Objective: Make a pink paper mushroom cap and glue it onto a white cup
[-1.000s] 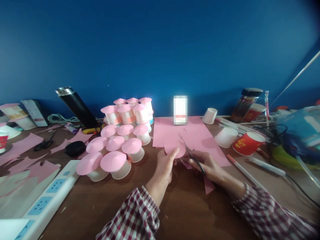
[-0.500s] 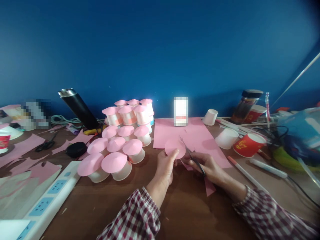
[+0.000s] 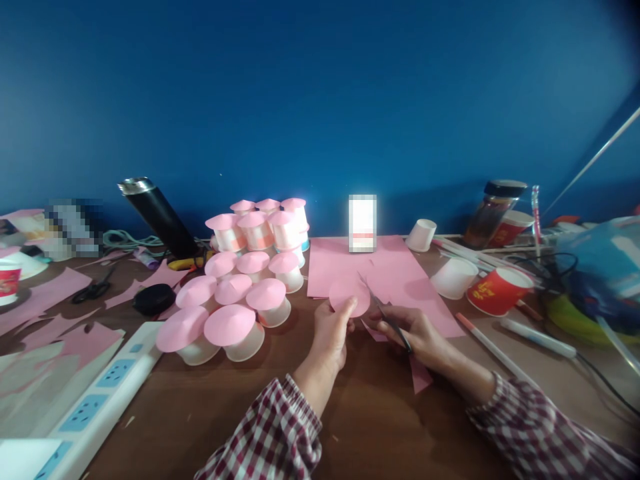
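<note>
My left hand (image 3: pixel 336 328) pinches a round pink paper disc (image 3: pixel 346 295), thumb on top, in front of the pink sheets. Close to the disc's right edge, my right hand (image 3: pixel 413 330) is closed around dark scissors (image 3: pixel 391 323), whose tips point up and away. The right fingers partly hide the scissor handles. A pink paper offcut (image 3: pixel 421 375) hangs or lies below the right hand. Under and beyond the disc lie large pink sheets (image 3: pixel 327 257). To the left stand several paper cups with pink cone tops (image 3: pixel 230 325), set in rows.
A white power strip (image 3: pixel 107 400) runs along the left, near pink scraps (image 3: pixel 93 341), a black round case (image 3: pixel 153 300) and a leaning black flask (image 3: pixel 160 217). White cups (image 3: pixel 453 277), a red cup (image 3: pixel 500 291) and a glue gun (image 3: pixel 537 337) with a cable are at right.
Hands, disc and scissors keep almost the same places. The whole view has shifted very slightly; the disc sits a touch further left relative to the sheets.
</note>
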A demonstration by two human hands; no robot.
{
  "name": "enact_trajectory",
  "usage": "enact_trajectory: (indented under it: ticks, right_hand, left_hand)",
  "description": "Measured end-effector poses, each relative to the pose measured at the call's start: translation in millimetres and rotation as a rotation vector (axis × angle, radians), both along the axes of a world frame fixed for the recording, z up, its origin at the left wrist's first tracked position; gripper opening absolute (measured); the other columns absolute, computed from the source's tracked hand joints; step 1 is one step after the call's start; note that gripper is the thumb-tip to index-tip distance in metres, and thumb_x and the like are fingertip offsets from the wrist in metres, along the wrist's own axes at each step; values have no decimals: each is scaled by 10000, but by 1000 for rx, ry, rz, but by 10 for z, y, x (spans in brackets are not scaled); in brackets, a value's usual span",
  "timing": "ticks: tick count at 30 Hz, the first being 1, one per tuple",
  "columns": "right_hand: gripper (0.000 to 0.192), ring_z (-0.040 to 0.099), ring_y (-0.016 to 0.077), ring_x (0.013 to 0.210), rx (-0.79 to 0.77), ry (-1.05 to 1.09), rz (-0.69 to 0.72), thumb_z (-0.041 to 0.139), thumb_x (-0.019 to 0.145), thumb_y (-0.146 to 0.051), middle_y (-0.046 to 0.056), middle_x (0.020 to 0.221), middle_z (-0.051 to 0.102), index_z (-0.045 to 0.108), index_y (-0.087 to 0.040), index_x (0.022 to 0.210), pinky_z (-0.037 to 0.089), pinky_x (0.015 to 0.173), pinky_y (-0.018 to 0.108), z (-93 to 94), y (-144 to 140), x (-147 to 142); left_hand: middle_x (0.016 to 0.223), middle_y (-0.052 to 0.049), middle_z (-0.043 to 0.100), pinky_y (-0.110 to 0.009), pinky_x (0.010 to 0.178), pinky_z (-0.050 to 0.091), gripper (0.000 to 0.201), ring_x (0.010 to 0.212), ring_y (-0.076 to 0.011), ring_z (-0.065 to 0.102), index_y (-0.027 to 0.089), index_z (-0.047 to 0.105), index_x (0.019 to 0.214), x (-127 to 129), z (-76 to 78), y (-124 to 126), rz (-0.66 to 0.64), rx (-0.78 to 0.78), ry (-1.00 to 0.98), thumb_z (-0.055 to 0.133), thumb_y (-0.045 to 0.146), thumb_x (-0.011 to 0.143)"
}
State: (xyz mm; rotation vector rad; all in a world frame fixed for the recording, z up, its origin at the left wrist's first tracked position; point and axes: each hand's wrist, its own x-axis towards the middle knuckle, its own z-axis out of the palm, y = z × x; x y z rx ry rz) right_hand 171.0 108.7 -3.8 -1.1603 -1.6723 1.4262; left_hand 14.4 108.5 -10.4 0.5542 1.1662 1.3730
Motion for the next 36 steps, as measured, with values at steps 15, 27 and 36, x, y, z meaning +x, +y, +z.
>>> enact_trajectory:
  ticks: [15, 27, 36]
  right_hand:
    - [426, 436, 77, 487, 14, -37, 7, 631, 749, -495, 1, 610, 531, 650, -101, 910, 374, 419, 192, 78, -18, -32]
    - [457, 439, 78, 463, 4, -54, -15, 639, 737, -504, -14, 570, 530, 653, -97, 944, 361, 422, 197, 37, -9, -21]
    - [459, 423, 78, 427, -6, -64, -17, 633, 747, -504, -40, 512, 481, 650, -102, 969, 349, 409, 206, 2, -2, -20]
  left_hand:
    - [555, 33, 514, -185, 466, 323, 283, 459, -36, 387, 116, 582, 733, -7, -36, 36, 40, -16, -40, 736, 313, 603]
    - [543, 33, 515, -174, 447, 317, 278, 467, -39, 402, 116, 589, 690, 4, -21, 31, 75, 2, -78, 755, 301, 565]
    - [557, 34, 529, -181, 456, 318, 281, 470, -40, 400, 118, 589, 697, 0, -38, 39, 75, -2, -68, 753, 305, 567]
